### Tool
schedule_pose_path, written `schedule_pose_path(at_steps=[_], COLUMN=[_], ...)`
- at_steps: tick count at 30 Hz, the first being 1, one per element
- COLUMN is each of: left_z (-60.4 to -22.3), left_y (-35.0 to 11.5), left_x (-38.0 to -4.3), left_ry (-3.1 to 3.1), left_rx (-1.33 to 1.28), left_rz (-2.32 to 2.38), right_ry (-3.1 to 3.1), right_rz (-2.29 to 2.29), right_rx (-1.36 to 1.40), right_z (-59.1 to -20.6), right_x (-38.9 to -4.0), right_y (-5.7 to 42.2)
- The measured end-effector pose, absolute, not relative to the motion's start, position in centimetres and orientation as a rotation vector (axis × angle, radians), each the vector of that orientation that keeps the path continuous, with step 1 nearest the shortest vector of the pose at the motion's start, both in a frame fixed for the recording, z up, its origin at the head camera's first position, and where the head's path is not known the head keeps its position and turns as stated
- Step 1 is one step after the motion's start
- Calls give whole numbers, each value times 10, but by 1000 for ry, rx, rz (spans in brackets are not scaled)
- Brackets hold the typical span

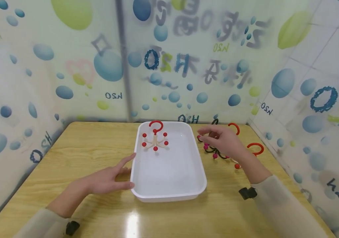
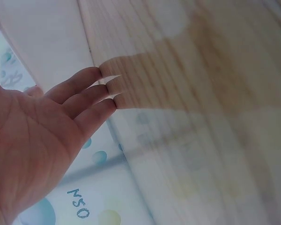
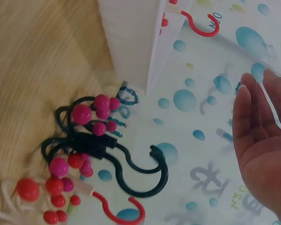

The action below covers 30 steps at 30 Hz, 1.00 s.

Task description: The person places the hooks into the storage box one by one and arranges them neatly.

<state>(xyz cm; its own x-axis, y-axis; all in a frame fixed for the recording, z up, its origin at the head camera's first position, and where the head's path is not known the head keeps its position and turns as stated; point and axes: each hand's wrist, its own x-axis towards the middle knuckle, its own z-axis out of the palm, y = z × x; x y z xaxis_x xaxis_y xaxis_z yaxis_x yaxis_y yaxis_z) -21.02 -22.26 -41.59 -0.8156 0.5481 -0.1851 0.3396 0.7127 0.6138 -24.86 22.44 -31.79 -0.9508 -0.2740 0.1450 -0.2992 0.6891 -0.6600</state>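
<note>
A white rectangular tray [image 1: 169,180] stands on the wooden table. In its far left part, a cream hook rack [image 1: 155,139] stands with a red hook on top and red balls on its arm tips. My left hand [image 1: 104,180] touches the tray's left rim with thumb and fingertip, fingers spread. To the right of the tray my right hand [image 1: 225,142] hovers over black hook racks [image 3: 86,145] with magenta balls. Its fingers are loosely bent with nothing between them; the right wrist view shows it apart from the racks. Cream racks with red hooks [image 3: 117,218] lie beside the black ones.
The wooden table [image 1: 98,148] extends around the tray. A pale sheet [image 1: 187,89] printed with blue and green dots and letters rises at the back, with similar panels at left and right. Dark straps [image 1: 248,193] sit on both sleeves.
</note>
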Motion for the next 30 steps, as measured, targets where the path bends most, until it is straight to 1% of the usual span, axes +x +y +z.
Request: schedule_pose_path(at_steps=[3,12,19,25,30], left_z=[-416,-416,-416,-416,-415], left_y=[-223,-223,-223,-222,-222], left_x=[-210,-210,-209,-210,-210], left_ry=[2565,2544,2548,2533,2526], left_rx=[697,675,666,642,643], left_rz=[823,844,852,859,865], right_ry=[-2852,-2881,-2824,-2806,-2827], right_rz=[1102,1046,942,890,913], right_rx=[500,388,337,179,104], right_z=[-321,-321,-320,-324,-334], right_x=[-240,-217,-214,-215,-219], right_y=[241,289,337,376,399])
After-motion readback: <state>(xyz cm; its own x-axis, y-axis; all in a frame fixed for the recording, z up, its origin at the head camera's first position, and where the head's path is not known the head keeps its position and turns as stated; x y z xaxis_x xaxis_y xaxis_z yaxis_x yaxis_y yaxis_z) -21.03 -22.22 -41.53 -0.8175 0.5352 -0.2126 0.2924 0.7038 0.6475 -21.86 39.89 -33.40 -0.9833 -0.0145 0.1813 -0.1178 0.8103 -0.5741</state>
